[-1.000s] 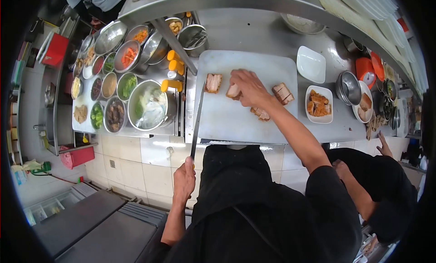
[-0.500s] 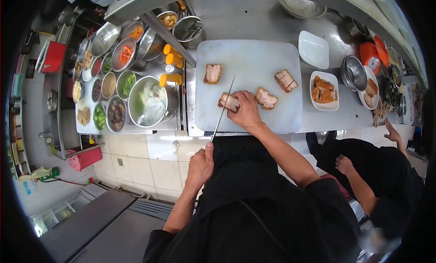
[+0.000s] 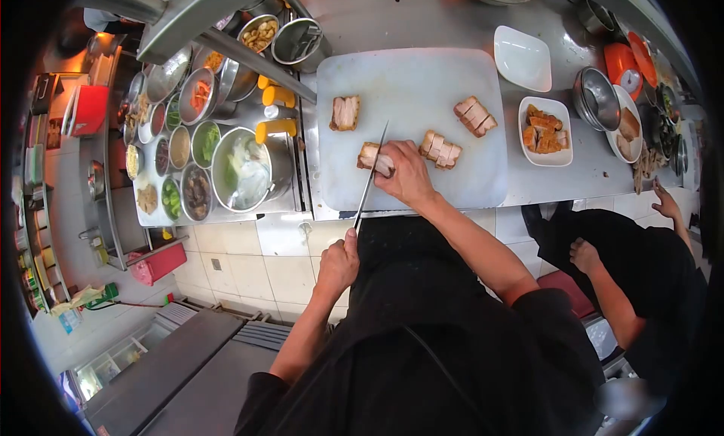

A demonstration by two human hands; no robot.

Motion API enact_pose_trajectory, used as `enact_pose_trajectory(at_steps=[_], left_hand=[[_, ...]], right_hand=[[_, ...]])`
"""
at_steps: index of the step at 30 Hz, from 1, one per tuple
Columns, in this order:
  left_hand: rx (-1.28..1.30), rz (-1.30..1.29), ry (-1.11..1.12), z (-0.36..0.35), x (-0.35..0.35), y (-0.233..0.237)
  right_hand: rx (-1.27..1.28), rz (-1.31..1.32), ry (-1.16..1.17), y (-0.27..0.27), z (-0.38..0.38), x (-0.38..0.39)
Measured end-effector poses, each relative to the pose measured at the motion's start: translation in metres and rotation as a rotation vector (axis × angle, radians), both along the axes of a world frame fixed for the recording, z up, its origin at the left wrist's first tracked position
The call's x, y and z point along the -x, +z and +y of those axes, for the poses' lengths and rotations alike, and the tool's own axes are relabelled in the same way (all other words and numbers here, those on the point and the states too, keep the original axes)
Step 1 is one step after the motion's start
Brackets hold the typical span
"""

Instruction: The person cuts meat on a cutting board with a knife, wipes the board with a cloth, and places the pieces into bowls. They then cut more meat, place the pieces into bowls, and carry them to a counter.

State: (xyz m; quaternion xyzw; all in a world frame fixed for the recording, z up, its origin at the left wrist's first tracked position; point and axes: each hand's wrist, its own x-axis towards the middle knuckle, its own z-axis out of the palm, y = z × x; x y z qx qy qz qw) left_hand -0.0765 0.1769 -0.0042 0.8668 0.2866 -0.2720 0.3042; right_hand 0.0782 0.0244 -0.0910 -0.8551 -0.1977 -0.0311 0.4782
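My left hand (image 3: 339, 264) is closed round the handle of a long knife (image 3: 371, 178), whose blade points away from me and rests across a piece of roast pork (image 3: 369, 155). With fingers curled, my right hand (image 3: 407, 174) grips that same piece just right of the blade, covering part of it. Beneath lies a white cutting board (image 3: 422, 70). Sliced pork (image 3: 440, 149) sits beside my right knuckles. Another sliced portion (image 3: 475, 116) is farther right, and a third pork piece (image 3: 345, 113) lies at the board's left.
Left of the board stand a large pot (image 3: 280, 168), yellow-capped bottles (image 3: 277, 97) and several ingredient bowls. On the right are a white square plate (image 3: 523, 58), a dish of browned meat (image 3: 545, 132) and an orange scale (image 3: 623, 67). A co-worker (image 3: 611, 263) is at right.
The camera view has shifted and tilted slightly. The knife stays across the pork piece, its blade a little more upright, and my right hand still holds the piece.
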Motion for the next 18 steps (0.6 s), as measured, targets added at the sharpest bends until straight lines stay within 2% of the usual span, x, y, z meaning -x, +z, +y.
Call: enact_pose_trajectory(at_steps=[3, 6, 10, 18], left_hand=[[0.035, 0.018, 0.043, 0.003, -0.004, 0.014], [0.073, 0.007, 0.119, 0.001, 0.006, 0.03], [0.041, 0.023, 0.028, -0.004, 0.012, 0.036], [-0.001, 0.147, 0.002, 0.002, 0.02, 0.041]], right_hand=[[-0.004, 0.005, 0.006, 0.008, -0.002, 0.004], [-0.017, -0.022, -0.086, 0.011, -0.008, 0.015], [-0.019, -0.003, -0.099, 0.002, -0.008, 0.018], [-0.069, -0.04, -0.08, 0.0, -0.011, 0.014]])
